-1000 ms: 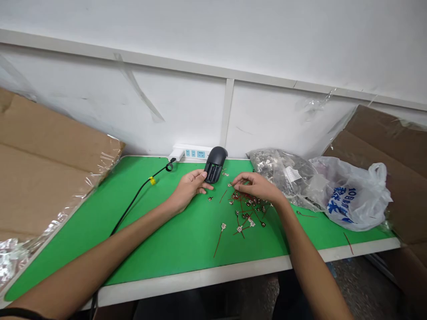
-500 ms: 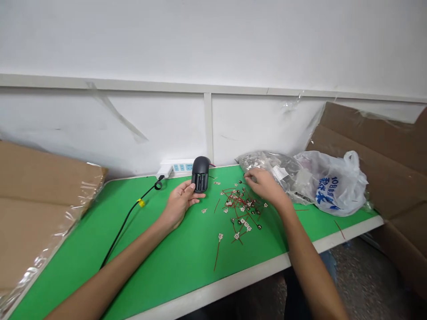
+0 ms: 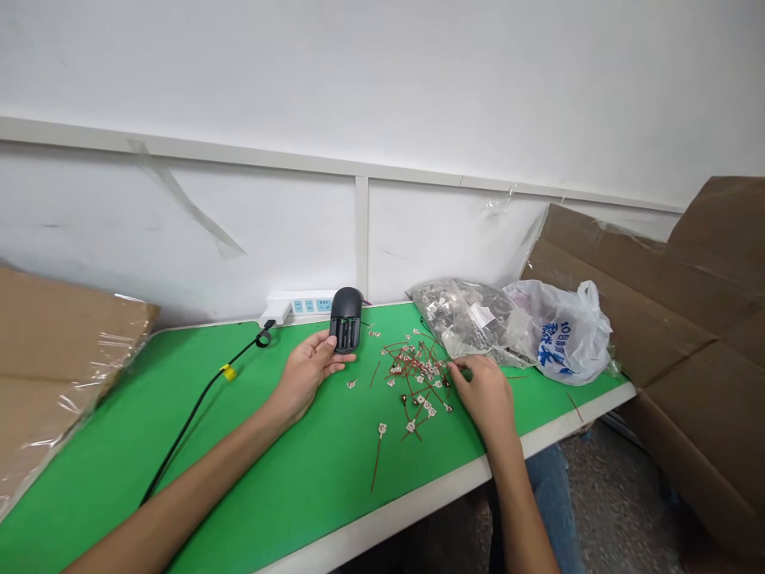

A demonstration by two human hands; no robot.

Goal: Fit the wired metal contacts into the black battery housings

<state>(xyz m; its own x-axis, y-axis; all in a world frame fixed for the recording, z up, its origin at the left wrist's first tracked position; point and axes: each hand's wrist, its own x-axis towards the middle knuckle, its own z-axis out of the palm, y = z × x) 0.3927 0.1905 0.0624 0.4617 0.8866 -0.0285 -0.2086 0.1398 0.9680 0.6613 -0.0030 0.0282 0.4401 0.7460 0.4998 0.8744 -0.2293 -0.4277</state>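
My left hand (image 3: 307,368) lies palm up on the green mat (image 3: 251,446), fingers curled round the near end of a black plastic housing (image 3: 346,319) whose open battery bay faces up. A scatter of small metal contacts with red wires (image 3: 415,375) lies to its right. My right hand (image 3: 485,391) rests at the right edge of that scatter, fingertips pinched together on the pieces; what they hold is too small to name.
A clear bag of metal parts (image 3: 463,315) and a white plastic bag (image 3: 565,335) sit at the back right. A white power strip (image 3: 299,305) with a black cable (image 3: 197,406) runs along the wall. Cardboard sheets (image 3: 53,351) flank both sides.
My right hand has pulled back from the clear bag toward me, to the near right side of the wired contacts. My left hand keeps hold of the black housing. The camera turned right.
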